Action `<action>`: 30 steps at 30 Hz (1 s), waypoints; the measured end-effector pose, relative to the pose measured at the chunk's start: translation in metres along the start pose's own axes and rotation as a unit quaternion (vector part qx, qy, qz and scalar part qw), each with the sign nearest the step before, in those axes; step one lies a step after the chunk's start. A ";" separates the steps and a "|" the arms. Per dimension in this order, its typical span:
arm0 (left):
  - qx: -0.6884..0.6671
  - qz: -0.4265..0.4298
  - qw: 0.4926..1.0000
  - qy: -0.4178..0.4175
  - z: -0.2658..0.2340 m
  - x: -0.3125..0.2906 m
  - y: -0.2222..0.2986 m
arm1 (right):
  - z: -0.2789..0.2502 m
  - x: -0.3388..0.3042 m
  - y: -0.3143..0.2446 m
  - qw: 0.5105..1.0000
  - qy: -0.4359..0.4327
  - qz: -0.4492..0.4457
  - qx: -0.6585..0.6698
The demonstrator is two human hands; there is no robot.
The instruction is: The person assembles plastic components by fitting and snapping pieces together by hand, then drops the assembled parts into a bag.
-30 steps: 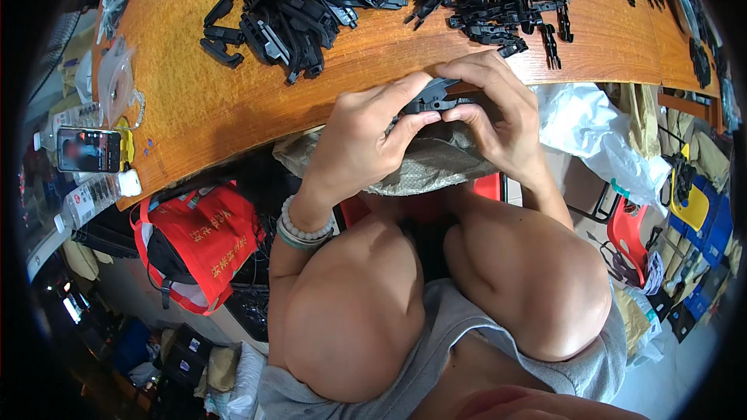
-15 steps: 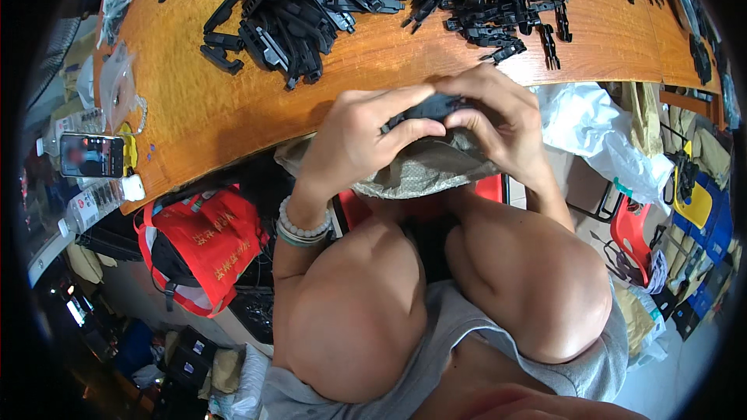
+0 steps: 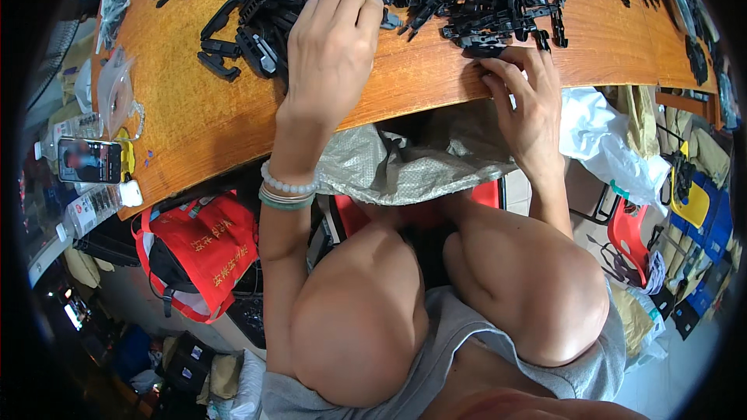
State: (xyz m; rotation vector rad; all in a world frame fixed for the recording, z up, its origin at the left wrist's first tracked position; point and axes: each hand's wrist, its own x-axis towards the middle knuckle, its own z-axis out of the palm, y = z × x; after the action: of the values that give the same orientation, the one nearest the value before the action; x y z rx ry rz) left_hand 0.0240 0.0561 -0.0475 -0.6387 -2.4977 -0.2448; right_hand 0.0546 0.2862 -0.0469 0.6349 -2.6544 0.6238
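Note:
My left hand (image 3: 334, 50) reaches over a heap of larger black plastic parts (image 3: 264, 8), back of the hand up. Its fingers bend down onto the parts, and the fingertips and thumb are hidden, so any grip does not show. My right hand (image 3: 529, 101) is at the near edge of a second heap, of slim, jointed black plastic parts (image 3: 498, 12). Its thumb and fingers are bent and apart, with the fingertips beside the closest pieces. Below the table edge, a woven grey-beige sack (image 3: 389, 175) lies with its mouth open between my arms, above my knees.
The brown wooden table (image 3: 187, 117) curves along its near edge. At its left end are a phone (image 3: 89, 160), plastic bottles (image 3: 93, 208) and a clear bag (image 3: 117, 93). A red bag (image 3: 202, 249) stands low left. White plastic sheeting (image 3: 611, 128) hangs at the right.
Both hands were together over the sack around a black part. They have parted and moved forward to the heaps, and that part no longer shows between them. The sack's mouth is now uncovered.

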 end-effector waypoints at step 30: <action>-0.638 -0.464 0.612 0.056 -0.021 -0.029 0.047 | 0.020 0.008 -0.010 0.952 0.119 0.068 0.273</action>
State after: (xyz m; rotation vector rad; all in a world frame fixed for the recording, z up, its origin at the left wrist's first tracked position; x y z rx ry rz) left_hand 0.0783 0.0792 -0.0439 0.3603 -1.8711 -2.4337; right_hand 0.0483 0.2657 -0.0576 0.4731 -2.3082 1.4059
